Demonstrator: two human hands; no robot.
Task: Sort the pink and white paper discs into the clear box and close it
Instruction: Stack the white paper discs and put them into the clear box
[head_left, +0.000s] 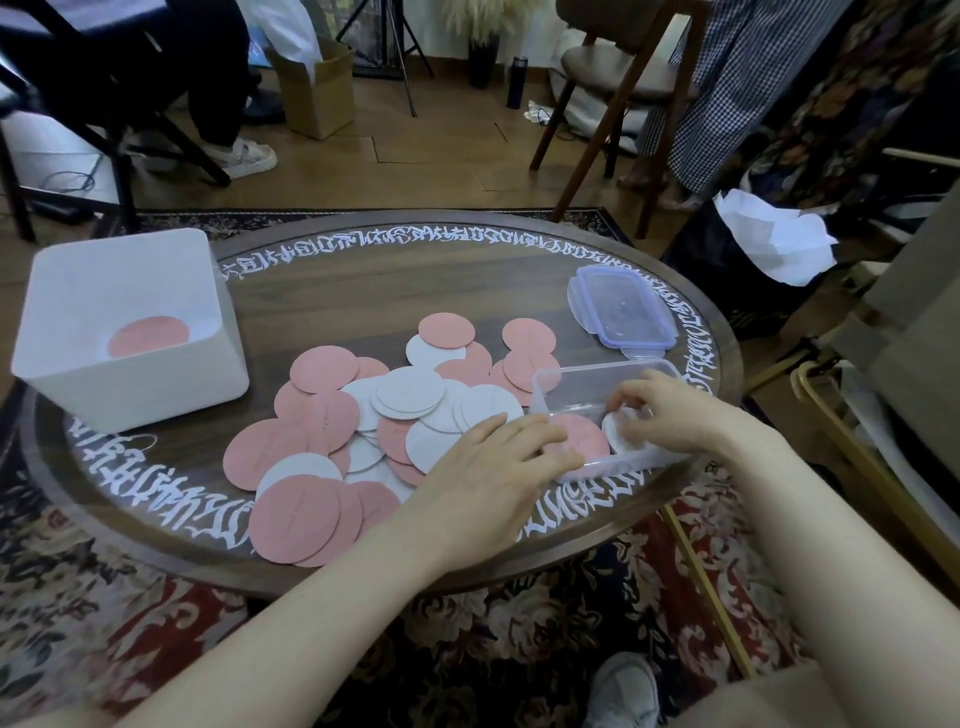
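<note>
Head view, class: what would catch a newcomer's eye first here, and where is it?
A heap of pink and white paper discs sprawls across the middle of the round table. At its right edge both hands, left hand and right hand, work at the clear box. A white bin stands far left.

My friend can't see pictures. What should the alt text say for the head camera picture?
A person's two hands reach into a clear box on a round wooden table; the right hand pinches a white disc beside a pink disc already inside. Loose pink and white discs cover the table, with the lid behind and a white bin at left.
</note>
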